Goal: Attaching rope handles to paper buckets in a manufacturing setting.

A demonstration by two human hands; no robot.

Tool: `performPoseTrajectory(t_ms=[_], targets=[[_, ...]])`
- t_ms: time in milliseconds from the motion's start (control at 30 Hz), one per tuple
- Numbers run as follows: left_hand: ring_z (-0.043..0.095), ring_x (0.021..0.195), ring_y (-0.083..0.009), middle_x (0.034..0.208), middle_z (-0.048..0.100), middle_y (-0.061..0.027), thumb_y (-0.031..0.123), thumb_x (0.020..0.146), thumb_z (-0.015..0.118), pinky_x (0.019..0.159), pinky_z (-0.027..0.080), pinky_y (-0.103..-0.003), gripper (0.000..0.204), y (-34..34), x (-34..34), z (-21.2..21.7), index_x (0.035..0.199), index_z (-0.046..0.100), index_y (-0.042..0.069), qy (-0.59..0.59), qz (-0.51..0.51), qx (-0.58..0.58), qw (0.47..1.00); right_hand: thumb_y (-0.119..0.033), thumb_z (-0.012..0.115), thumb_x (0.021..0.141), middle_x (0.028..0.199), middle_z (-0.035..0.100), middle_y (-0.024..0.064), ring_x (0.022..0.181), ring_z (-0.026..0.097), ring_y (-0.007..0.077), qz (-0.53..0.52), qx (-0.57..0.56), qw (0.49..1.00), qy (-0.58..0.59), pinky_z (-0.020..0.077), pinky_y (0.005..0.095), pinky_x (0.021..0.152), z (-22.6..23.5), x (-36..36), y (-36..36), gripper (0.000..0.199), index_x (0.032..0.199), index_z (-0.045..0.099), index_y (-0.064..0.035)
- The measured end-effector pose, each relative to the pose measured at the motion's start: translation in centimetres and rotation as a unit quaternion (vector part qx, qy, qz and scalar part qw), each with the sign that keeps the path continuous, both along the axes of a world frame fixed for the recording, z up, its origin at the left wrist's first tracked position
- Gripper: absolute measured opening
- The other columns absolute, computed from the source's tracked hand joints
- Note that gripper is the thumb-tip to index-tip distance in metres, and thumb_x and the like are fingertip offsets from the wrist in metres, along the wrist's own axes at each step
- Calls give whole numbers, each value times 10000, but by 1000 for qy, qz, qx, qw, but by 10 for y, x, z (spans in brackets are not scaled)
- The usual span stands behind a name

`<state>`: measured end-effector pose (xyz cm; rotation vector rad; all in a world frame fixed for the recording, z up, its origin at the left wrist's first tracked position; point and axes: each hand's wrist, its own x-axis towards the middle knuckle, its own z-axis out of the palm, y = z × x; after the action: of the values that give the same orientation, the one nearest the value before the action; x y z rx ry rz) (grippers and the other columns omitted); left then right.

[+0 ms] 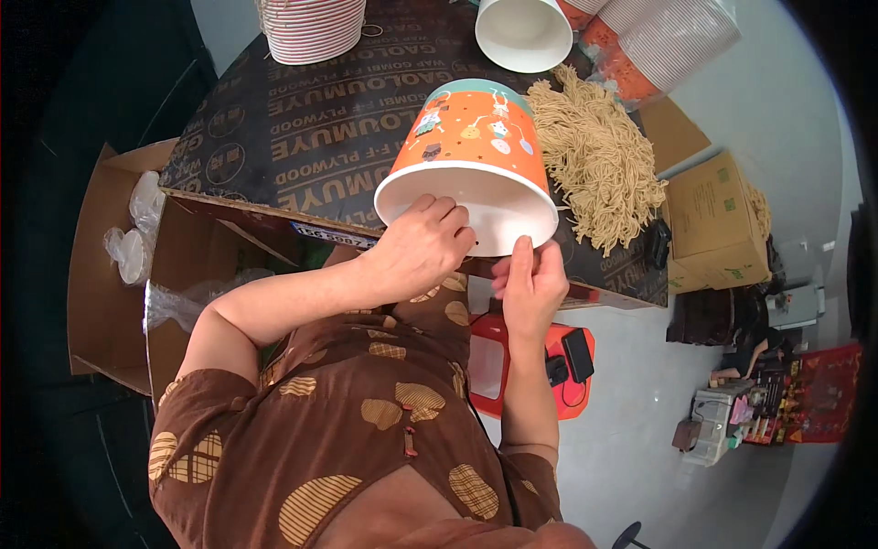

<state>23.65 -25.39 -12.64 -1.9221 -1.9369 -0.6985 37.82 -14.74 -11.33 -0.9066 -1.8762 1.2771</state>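
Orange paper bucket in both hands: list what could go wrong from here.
1. The orange bucket is tipped over the table edge, gripped only at its rim by the left hand and right hand; it might slip or its rim buckle.
2. The noodle pile lies right beside it and could get swept off.

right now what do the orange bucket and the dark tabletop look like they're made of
Orange bucket: probably coated paperboard, with a slight sheen, printed outside, plain white inside and a rolled rim. Dark tabletop: looks like film-faced plywood, a smooth dark printed face with a pale raw edge.
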Motion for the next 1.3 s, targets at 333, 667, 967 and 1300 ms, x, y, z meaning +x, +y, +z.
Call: performPoseTrajectory(t_ms=[333, 667, 967, 1300], targets=[[572, 811, -340, 822, 574, -146, 12, 699, 615, 736, 483, -429, 104, 3, -8, 15, 788, 564, -8, -66, 7, 4, 998, -188, 544, 991, 552, 621, 103, 448, 605, 162, 26, 37, 998, -54, 458, 317, 433, 9, -20, 15, 312, 773, 576, 33], [567, 822, -321, 864, 578, -133, 15, 736, 622, 732, 472, -431, 95, 4, -5, 10, 823, 590, -8, -57, 23, 25, 998, -145, 640, 896, 735, 671, 188, 680, 690, 309, 41, 120, 986, -111, 530, 383, 624, -51, 21, -17, 181, 910, 662, 34], [556, 792, -262, 786, 546, -94, 99, 670, 616, 694, 458, -371, 102, 2, -4, 8, 727, 577, 24, -3, 21, 45, 999, -90, 677, 875, 791, 688, 127, 673, 628, 152, 48, -43, 998, -12, 504, 289, 623, -93, -5, -36, 189, 992, 677, 59], [561, 796, -289, 822, 578, -106, 33, 676, 627, 701, 457, -406, 230, 1, -5, 5, 897, 613, -26, -38, 18, 27, 999, 2, 676, 808, 687, 640, 151, 589, 649, 274, 11, 142, 990, -6, 503, 352, 555, -83, -13, -36, 64, 807, 612, 3]])
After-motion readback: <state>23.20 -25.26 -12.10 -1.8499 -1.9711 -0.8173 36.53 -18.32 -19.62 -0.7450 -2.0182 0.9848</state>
